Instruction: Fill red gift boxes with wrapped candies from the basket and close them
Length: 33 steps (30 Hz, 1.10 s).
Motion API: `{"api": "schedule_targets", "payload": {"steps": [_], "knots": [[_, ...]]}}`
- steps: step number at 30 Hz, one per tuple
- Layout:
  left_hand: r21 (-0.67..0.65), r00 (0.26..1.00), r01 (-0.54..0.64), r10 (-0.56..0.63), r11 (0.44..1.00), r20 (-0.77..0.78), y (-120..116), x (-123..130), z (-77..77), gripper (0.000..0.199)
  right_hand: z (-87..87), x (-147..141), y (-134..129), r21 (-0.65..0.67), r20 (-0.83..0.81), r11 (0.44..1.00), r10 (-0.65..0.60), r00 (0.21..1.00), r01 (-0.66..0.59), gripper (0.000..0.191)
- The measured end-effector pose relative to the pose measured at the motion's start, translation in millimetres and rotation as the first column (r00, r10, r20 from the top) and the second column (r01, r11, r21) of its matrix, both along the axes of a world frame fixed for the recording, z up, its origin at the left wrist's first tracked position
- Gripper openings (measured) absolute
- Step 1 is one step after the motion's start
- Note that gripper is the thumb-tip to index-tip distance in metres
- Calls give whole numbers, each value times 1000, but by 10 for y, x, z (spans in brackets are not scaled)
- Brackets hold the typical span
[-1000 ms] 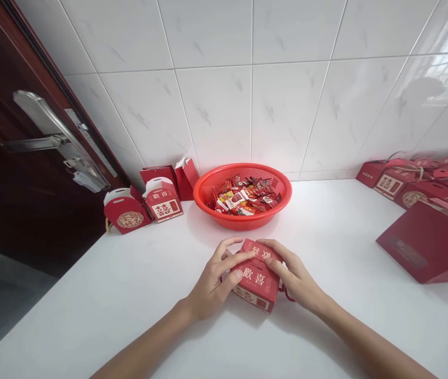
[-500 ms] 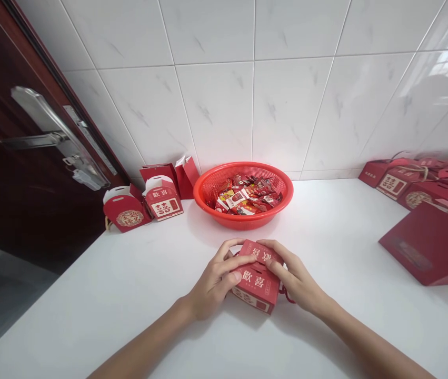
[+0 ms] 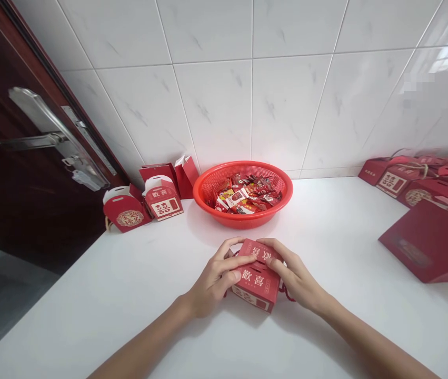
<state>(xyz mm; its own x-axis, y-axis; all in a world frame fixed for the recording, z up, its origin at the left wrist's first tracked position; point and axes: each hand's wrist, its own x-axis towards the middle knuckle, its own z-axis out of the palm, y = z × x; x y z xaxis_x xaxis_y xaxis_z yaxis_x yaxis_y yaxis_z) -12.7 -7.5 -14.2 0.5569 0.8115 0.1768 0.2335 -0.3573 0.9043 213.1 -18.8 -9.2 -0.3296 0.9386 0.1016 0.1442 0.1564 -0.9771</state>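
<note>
Between my two hands is a red candy box (image 3: 256,281) with white characters on its top flaps, resting on the white table near the middle of the view. My left hand (image 3: 218,276) wraps its left side, thumb and index finger lying on the top flaps. On the other side my right hand (image 3: 292,273) grips the box, its thumb pressing on the flaps near the centre seam. A dark red cord (image 3: 287,296) pokes out below the right hand. Beyond the box stands a red plastic basket (image 3: 243,221) holding wrapped candies (image 3: 245,195).
Several red boxes (image 3: 164,205) stand upright at the left by the tiled wall. More red boxes (image 3: 417,184) are piled at the right, with a large red container (image 3: 431,239) in front of them. A dark door with a metal handle (image 3: 46,139) borders the table's left edge.
Almost nothing differs. Both hands keep the same hold on the box, and the view has shifted very slightly.
</note>
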Motion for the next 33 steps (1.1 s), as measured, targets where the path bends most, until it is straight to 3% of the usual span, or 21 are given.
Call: {"api": "schedule_targets", "payload": {"steps": [9, 18, 23, 28, 33], "knots": [[5, 1000, -17, 17, 1000, 7, -12, 6, 22, 42, 12, -11, -12, 33, 13, 999, -11, 1000, 11, 31], [-47, 999, 2, -1, 999, 32, 4, -14, 22, 41, 57, -19, -42, -58, 7, 998, -1, 1000, 1, 34], [-5, 1000, -8, 8, 1000, 0, -2, -13, 39, 43, 32, 26, 0, -32, 84, 998, -46, 995, 48, 39], [77, 993, -65, 73, 995, -97, -64, 3, 62, 47, 34, 184, 121, 35, 209, 985, -175, 962, 172, 49], [183, 961, -198, 228, 963, -158, -92, 19, 57, 47, 61, 314, 196, -2, 268, 986, -158, 950, 165, 49]]}}
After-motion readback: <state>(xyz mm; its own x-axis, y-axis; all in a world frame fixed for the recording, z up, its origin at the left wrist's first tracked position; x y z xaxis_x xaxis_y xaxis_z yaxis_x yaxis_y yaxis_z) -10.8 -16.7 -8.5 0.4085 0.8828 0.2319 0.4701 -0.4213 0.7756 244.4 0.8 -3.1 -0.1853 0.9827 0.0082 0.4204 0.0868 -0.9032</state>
